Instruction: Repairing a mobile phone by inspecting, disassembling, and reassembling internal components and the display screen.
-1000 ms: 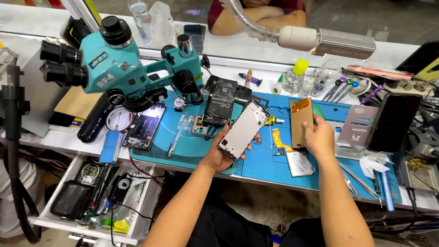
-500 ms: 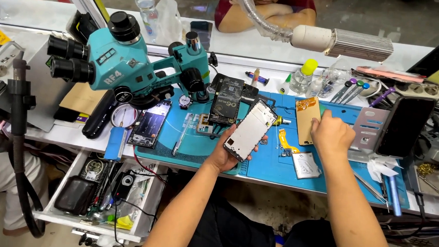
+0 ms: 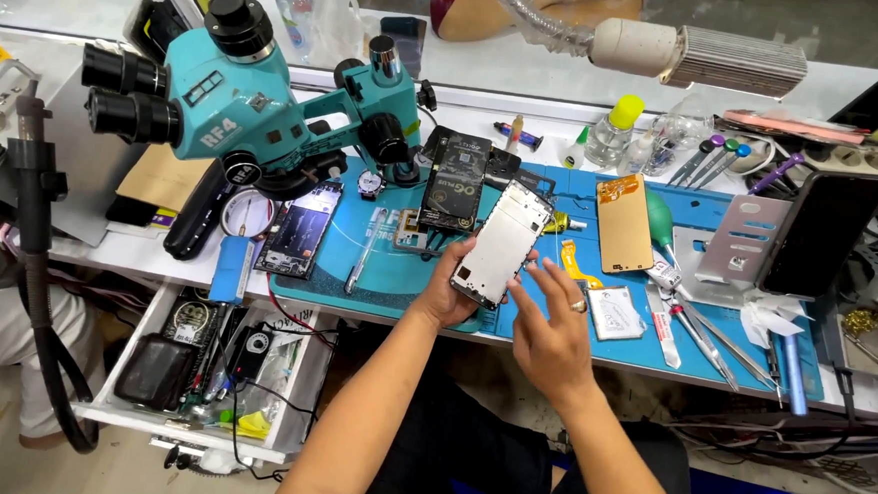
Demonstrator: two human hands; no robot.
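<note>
While tilted above the blue work mat (image 3: 555, 318), white phone frame (image 3: 502, 243) gripped from below in left hand (image 3: 450, 290); right hand (image 3: 552, 328) just beside, fingers (image 3: 527, 294) spread open, touching its lower edge. Teal microscope (image 3: 256, 107) well left; orange panel (image 3: 625, 223) flat to the right.

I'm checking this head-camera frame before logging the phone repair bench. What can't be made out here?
- Underside of the phone frame: head view, faces away; the left hand covers its lower edge.
- Right hand fingertips: whether they touch the frame is unclear.
- Open drawer contents: too small and cluttered.
- Person behind the bench: cut off by the top edge.
- Dark phone on the stand: screen blank, nothing readable.
</note>
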